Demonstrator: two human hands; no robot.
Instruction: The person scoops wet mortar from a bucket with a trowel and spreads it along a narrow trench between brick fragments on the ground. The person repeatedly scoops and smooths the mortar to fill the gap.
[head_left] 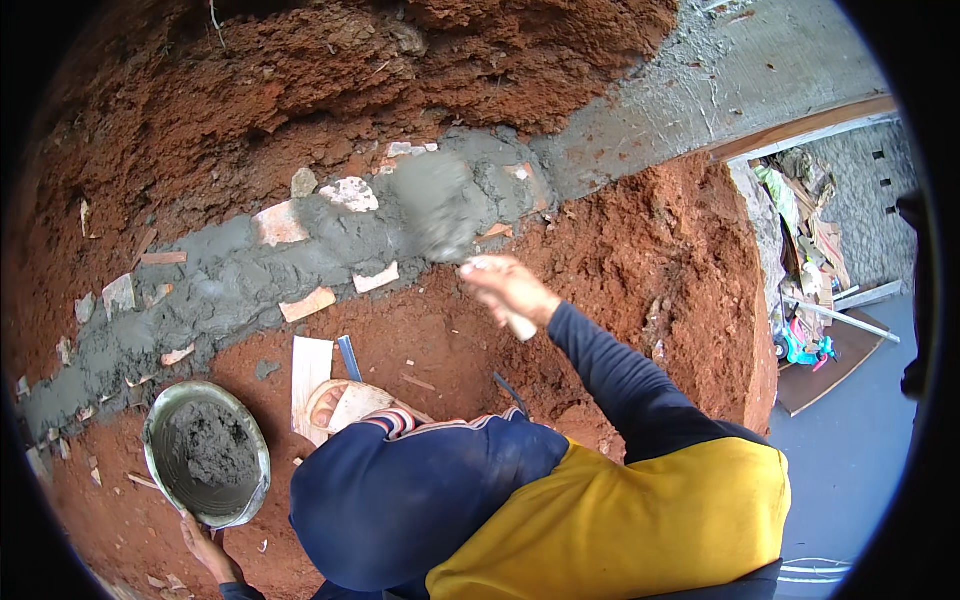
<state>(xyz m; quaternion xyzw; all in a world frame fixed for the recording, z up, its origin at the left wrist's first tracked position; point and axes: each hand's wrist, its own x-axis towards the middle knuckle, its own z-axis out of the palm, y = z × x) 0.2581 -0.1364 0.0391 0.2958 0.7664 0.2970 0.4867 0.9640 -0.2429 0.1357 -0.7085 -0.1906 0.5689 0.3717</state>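
Note:
My right hand is closed on a pale trowel handle, and the trowel's mortar-coated blade is blurred over the right part of a long strip of wet grey mortar set with broken stone and tile pieces. At the lower left, my left hand grips the bottom rim of a round basin holding grey mortar.
A red soil bank rises behind the strip, meeting a concrete beam. My sandalled foot is beside a board. Right, beyond a soil edge, are debris, a small toy scooter and a blue-grey surface.

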